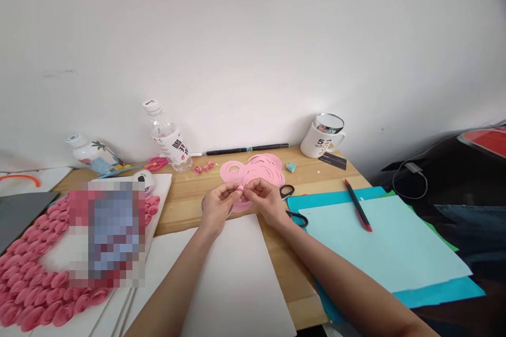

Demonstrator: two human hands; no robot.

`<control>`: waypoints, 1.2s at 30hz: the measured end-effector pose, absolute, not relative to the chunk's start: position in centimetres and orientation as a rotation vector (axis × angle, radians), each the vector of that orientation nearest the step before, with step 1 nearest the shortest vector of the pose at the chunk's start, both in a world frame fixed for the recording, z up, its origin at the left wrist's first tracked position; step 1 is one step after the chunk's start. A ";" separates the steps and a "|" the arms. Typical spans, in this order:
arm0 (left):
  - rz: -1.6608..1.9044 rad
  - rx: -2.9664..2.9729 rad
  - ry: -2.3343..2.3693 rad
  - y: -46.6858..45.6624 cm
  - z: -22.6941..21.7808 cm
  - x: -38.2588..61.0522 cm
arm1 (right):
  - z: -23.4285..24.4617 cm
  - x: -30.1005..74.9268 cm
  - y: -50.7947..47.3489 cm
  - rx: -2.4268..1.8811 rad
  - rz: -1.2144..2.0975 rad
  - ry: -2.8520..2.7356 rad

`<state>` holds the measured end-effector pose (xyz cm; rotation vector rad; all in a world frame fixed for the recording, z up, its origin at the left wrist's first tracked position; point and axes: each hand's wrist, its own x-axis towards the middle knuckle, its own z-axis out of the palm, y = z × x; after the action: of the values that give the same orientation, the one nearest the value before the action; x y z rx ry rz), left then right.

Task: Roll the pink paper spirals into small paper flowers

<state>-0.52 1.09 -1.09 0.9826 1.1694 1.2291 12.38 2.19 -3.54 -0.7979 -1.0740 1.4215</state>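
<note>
My left hand and my right hand meet over the wooden table, fingertips pinched together on a small pink rolled paper flower. Just behind them lie pink paper spirals, overlapping in a pile. Part of a pink spiral shows below the fingers. Beside my right wrist is a pair of scissors with black handles; its blades are hidden under my hand. Several small pink paper rolls rest on the table to the left of the spirals. Under my forearms is a sheet of white paper.
A plastic bottle and a smaller white bottle stand back left, a mug back right. Pink paper flowers cover a board at left, partly pixelated. Right lie blue paper sheets with a pen. A wall rises behind.
</note>
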 end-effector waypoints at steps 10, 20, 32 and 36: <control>1.104 1.003 1.276 1.7 -1.0 -1.1 | -4.4 12.4 2.6 -0.854 1.443 -1.074; 1.096 1.210 1.376 2.2 -1.7 -1.4 | -4.0 12.7 2.4 -1.122 0.898 -1.488; 1.119 1.435 1.425 2.4 -2.0 -1.8 | -3.9 12.8 2.8 -1.131 1.018 -1.512; 1.065 1.438 1.439 2.3 -1.4 -1.5 | -4.7 13.0 2.5 -1.129 1.160 -1.380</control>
<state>-1.48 2.30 -1.38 1.4383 1.4392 1.0649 12.99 2.51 -4.68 -1.1290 -1.3805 1.1598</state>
